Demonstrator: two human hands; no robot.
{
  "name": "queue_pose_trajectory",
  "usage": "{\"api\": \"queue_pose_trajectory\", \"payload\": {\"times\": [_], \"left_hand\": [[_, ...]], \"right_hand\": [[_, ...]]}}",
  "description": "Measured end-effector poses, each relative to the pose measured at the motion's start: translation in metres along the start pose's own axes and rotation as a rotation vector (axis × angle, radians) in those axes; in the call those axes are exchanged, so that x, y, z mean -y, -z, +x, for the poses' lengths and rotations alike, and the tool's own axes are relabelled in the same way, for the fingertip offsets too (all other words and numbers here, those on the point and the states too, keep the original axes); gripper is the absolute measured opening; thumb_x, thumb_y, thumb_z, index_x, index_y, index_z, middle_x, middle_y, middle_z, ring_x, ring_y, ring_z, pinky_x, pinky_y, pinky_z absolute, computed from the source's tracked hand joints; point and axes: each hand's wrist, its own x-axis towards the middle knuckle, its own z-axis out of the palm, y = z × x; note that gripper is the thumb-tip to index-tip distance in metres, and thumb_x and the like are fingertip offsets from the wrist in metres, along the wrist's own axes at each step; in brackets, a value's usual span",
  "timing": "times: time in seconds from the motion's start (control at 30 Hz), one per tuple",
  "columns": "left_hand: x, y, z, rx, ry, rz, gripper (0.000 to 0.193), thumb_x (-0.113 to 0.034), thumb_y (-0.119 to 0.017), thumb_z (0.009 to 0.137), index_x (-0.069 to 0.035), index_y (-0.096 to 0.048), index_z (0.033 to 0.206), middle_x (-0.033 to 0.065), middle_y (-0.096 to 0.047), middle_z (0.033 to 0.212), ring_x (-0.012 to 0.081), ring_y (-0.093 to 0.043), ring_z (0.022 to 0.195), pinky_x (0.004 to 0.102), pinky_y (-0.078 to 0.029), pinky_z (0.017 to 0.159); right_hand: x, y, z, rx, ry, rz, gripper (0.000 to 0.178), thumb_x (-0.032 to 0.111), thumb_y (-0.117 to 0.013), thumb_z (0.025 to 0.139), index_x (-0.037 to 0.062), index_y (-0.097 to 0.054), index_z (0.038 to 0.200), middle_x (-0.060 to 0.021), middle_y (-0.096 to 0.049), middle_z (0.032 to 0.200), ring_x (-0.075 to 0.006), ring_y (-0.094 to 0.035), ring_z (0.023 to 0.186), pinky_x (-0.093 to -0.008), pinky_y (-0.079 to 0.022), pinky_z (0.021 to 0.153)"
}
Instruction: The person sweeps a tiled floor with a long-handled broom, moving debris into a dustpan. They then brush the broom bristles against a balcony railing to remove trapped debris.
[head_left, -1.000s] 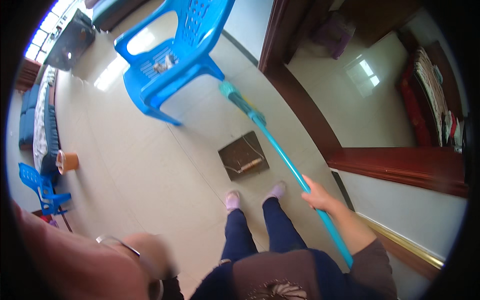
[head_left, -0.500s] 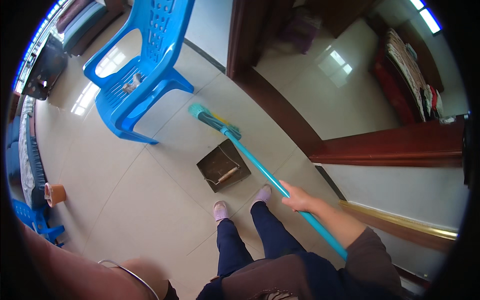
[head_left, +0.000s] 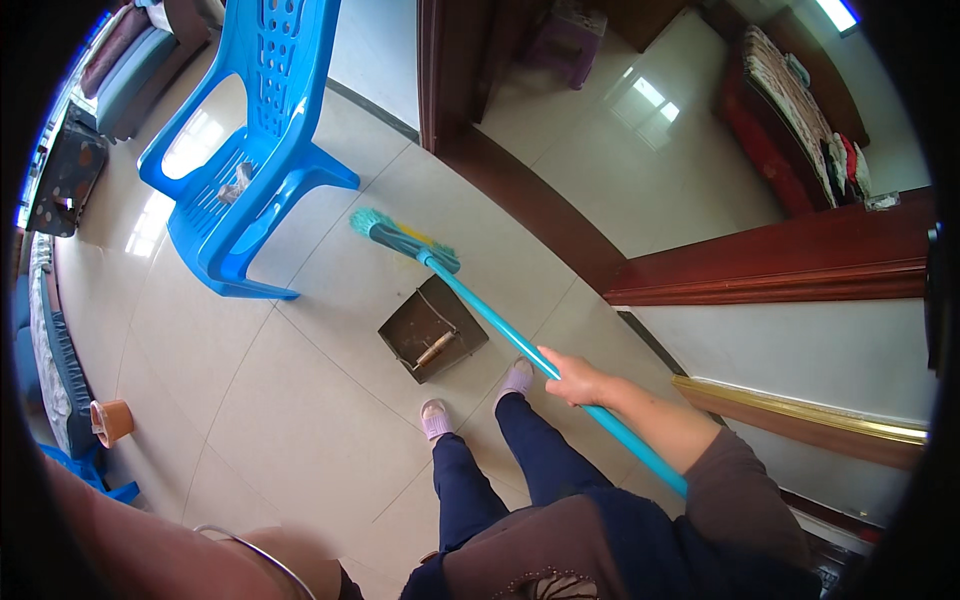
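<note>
My right hand (head_left: 577, 379) is wrapped round the turquoise handle of a broom (head_left: 487, 312), which slants from beside my right arm out to the floor ahead. Its wide head (head_left: 405, 240), with turquoise and yellow bristles, rests on the tiles just beyond a dustpan (head_left: 408, 328). That dark metal dustpan lies in front of my feet, with a wire bail and a wooden grip across its near side. At the lower left, my left hand (head_left: 305, 560) is close to the camera, with a bangle at the wrist. Blur hides its fingers.
A blue plastic chair (head_left: 240, 190) stands ahead to the left, a crumpled pale item (head_left: 236, 184) on its seat. An orange bin (head_left: 112, 423) sits by a sofa (head_left: 62, 370) at far left. To the right are a dark wooden threshold (head_left: 540, 205) and a white wall (head_left: 800, 355).
The whole view has shifted slightly, so the chair, dustpan and broom appear farther left. My right hand keeps its hold on the broom, whose head stays beyond the dustpan.
</note>
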Motion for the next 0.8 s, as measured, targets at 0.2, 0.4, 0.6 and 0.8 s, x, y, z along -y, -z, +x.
{"api": "queue_pose_trajectory", "payload": {"times": [0.2,0.4,0.6,0.8], "left_hand": [[-0.011,0.0,0.017,-0.012,0.01,0.017,0.016,-0.017,-0.061,0.081,-0.006,-0.058,0.091,0.0061,-0.054,0.084,0.0215,-0.052,0.079,0.031,-0.043,0.066],[-0.017,-0.047,0.001,0.03,0.276,0.066,0.011,-0.013,-0.062,0.08,-0.007,-0.059,0.088,0.0054,-0.053,0.083,0.0218,-0.052,0.079,0.0314,-0.043,0.066],[0.03,-0.207,-0.226,0.594,0.873,0.165,0.054,-0.025,-0.07,0.074,-0.004,-0.05,0.118,0.015,-0.054,0.109,0.0326,-0.049,0.1,0.04,-0.043,0.083],[0.041,-0.227,-0.328,1.071,1.168,0.029,0.04,-0.038,-0.059,0.082,-0.007,-0.05,0.106,0.0169,-0.06,0.092,0.0334,-0.058,0.086,0.0423,-0.046,0.072]], "right_hand": [[-0.002,-0.005,-0.006,-0.004,-0.009,0.017,0.071,0.011,-0.049,0.077,0.0093,-0.019,0.142,-0.0096,-0.053,0.066,-0.0155,-0.051,0.046,-0.0312,-0.045,0.045],[-0.001,-0.007,0.0,-0.022,-0.026,0.03,0.071,0.011,-0.05,0.077,0.0076,-0.019,0.142,-0.0105,-0.054,0.069,-0.0158,-0.051,0.047,-0.0316,-0.045,0.046],[0.008,0.002,0.015,-0.05,0.017,-0.029,0.071,0.011,-0.05,0.077,0.005,-0.019,0.141,-0.0122,-0.055,0.071,-0.0179,-0.052,0.049,-0.0324,-0.046,0.049],[0.018,0.015,0.045,-0.082,0.016,-0.109,0.071,0.011,-0.05,0.078,0.0074,-0.018,0.142,-0.0122,-0.055,0.072,-0.0174,-0.052,0.05,-0.0328,-0.046,0.049]]}}
